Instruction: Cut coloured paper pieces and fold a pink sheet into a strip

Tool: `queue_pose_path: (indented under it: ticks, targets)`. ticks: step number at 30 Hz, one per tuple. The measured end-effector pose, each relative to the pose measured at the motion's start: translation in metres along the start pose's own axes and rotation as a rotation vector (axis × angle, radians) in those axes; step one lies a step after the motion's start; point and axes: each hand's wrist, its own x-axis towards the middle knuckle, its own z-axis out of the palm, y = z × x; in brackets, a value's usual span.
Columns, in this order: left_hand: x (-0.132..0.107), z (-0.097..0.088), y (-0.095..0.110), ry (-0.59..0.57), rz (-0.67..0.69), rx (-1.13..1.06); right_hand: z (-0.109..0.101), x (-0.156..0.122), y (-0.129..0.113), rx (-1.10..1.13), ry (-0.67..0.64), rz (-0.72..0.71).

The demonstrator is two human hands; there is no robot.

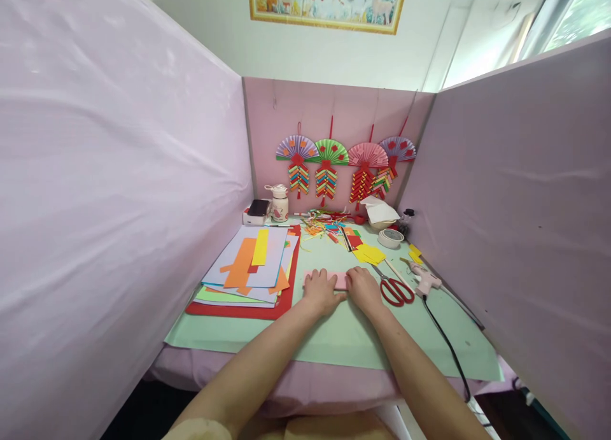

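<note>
Both hands are low over the middle of the surface [334, 347]. The left hand [319, 293] lies palm down with its fingers slightly spread across the left part of a pink paper strip [340, 281], its thumb pointing right. The right hand [363, 291] is close beside it, fingers bent over the strip's right end; whether either hand pinches the paper I cannot tell.

Toward the left edge, a pile of coloured sheets [279, 246] rests on a red sheet [260, 312]. The pink strip lies between this pile and the scissors [397, 292], about midway between the left and right edges. Yellow paper [370, 254] is beyond the right hand, and a glue gun [424, 281] lies near the right edge.

The hands seem to be steadying or flattening the strip. To do that well, the left fingers should pin it without sliding, the right should line up its edges, and any crease should be pressed evenly from one end to the other.
</note>
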Motion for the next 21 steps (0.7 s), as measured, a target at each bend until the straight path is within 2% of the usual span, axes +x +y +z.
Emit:
queue_pose_path:
  ticks: [3,6,11,21]
  targets:
    - [-0.005,0.007,0.002,0.006,-0.011,0.0,0.0,-0.003,-0.004,0.075,-0.037,-0.156]
    - [-0.005,0.014,0.0,-0.007,-0.028,-0.007,0.003,-0.006,-0.004,0.132,-0.075,-0.24]
    - [-0.004,0.02,-0.003,-0.019,-0.042,-0.027,0.009,-0.007,0.002,0.173,-0.101,-0.253]
    - [-0.005,0.022,-0.004,-0.019,-0.051,-0.051,0.011,-0.007,0.003,0.189,-0.106,-0.238]
